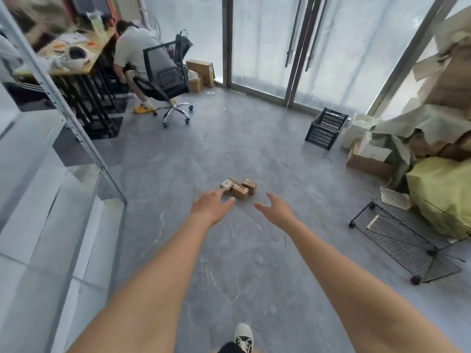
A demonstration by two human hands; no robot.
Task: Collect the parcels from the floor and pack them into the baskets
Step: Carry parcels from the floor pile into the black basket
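Observation:
Three small brown cardboard parcels lie huddled together on the grey floor in the middle of the room. Both my arms stretch out toward them. My left hand is open with fingers spread, its fingertips overlapping the near edge of the left parcel in the picture; I cannot tell whether it touches. My right hand is open too, just right of and short of the parcels, holding nothing. A black plastic basket stands tilted at the back right, near the glass wall.
A person sits on a black office chair at a desk back left. A metal shelf post runs along the left. A black wire rack and heaps of cardboard and paper fill the right side. Cardboard boxes stand by the window.

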